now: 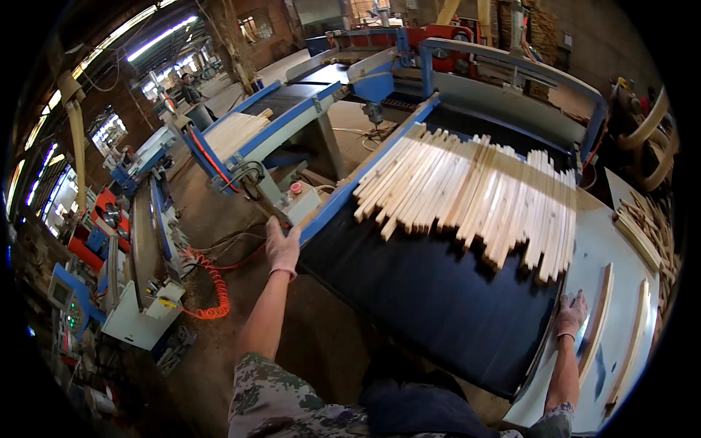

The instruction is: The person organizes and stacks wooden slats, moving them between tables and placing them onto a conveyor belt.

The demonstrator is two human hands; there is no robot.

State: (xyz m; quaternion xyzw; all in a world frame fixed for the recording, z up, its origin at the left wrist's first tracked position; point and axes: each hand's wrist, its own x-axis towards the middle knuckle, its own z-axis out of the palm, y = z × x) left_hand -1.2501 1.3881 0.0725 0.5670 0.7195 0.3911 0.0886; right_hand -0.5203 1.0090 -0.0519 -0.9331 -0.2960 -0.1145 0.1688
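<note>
My left hand (pixel 282 250), in a pale work glove, is raised at the near end of the conveyor's blue side rail (pixel 343 196). Its thumb stands apart from the fingers, and nothing shows in it. Close by is a grey control box (pixel 301 208) with a red button. Over at the right, my gloved right hand (pixel 570 315) rests where the black belt (pixel 438 306) meets a light side table (pixel 593 252); its fingers are extended and hold nothing. Many wooden strips (pixel 467 193) lie side by side across the belt, their near ends uneven.
Two loose strips, one a reddish-edged strip (pixel 597 321), lie on the side table. Scrap wood (pixel 642 226) is heaped beyond it. A second conveyor (pixel 292 120) carries more strips at the back left. An orange coiled hose (pixel 215 292) hangs at left. A person (pixel 196 98) stands far off.
</note>
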